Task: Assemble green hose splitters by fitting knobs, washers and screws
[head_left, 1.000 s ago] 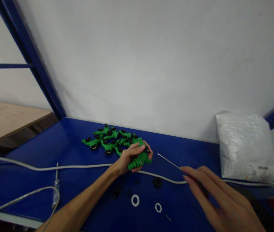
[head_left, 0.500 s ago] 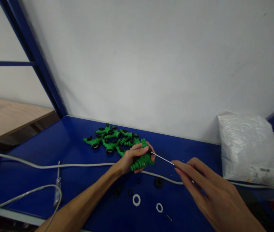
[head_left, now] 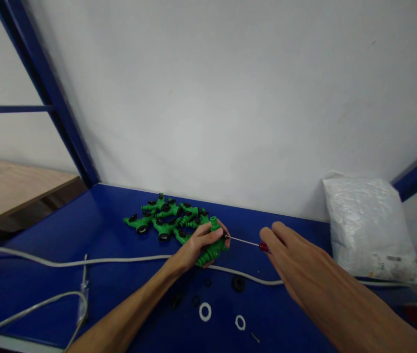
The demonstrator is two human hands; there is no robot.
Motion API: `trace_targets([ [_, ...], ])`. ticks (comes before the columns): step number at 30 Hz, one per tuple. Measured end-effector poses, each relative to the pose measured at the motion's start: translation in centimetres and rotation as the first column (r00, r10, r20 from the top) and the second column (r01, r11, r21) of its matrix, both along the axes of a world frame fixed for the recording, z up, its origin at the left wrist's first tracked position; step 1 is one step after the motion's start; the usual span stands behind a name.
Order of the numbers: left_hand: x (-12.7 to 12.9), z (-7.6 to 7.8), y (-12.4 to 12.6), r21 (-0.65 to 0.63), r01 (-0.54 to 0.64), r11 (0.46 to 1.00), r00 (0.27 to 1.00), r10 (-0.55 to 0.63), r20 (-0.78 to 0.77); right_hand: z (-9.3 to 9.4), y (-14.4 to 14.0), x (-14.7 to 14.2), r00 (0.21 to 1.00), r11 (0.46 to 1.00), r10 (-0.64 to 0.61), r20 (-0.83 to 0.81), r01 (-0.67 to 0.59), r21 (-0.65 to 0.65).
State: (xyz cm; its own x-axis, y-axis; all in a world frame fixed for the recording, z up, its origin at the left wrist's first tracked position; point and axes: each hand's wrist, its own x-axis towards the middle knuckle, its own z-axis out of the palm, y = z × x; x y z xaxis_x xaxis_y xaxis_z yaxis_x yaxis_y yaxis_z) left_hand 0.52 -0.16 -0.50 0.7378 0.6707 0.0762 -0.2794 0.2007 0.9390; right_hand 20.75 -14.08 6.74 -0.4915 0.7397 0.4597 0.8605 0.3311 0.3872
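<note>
Desk (head_left: 64,235) open on the left between the cable (head_left: 120,258) and the back wall. Pile of green fittings (head_left: 164,218) blocks centre rear; white bag (head_left: 370,230) fills the right rear corner. Washers (head_left: 205,312) and small black parts (head_left: 238,283) are scattered near the front edge, below the cable.

You are at a workshop assembly bench: a blue metal benchtop (head_left: 94,220) framed by blue steel uprights (head_left: 42,93) against a plain white wall (head_left: 230,98). A batch of identical green plastic fittings (head_left: 164,218), loose washers (head_left: 205,312) and a bagged parts packet (head_left: 370,228) indicate small-parts assembly.
</note>
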Motion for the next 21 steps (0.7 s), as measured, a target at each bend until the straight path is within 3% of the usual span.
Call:
trace_targets([
  [3,0.0,0.1,-0.2,0.014,-0.011,1.0,1.0,0.011,-0.022,1.9,1.1,-1.4,0.989,0.996,-0.084,0.123,0.081,0.025],
  [6,0.0,0.0,-0.1,0.033,-0.006,0.999,0.999,0.008,-0.043,3.3,1.8,-2.6,0.978,0.996,-0.048,0.203,0.032,0.078],
  [14,0.1,-0.2,0.1,0.044,-0.023,0.999,0.996,0.027,-0.083,2.9,2.0,-3.0,0.979,1.0,-0.002,0.206,0.0,0.012],
  [21,0.1,-0.4,0.2,0.04,-0.028,0.999,0.997,0.03,-0.068,3.3,2.2,-2.4,0.971,0.997,-0.078,0.224,0.08,0.002],
])
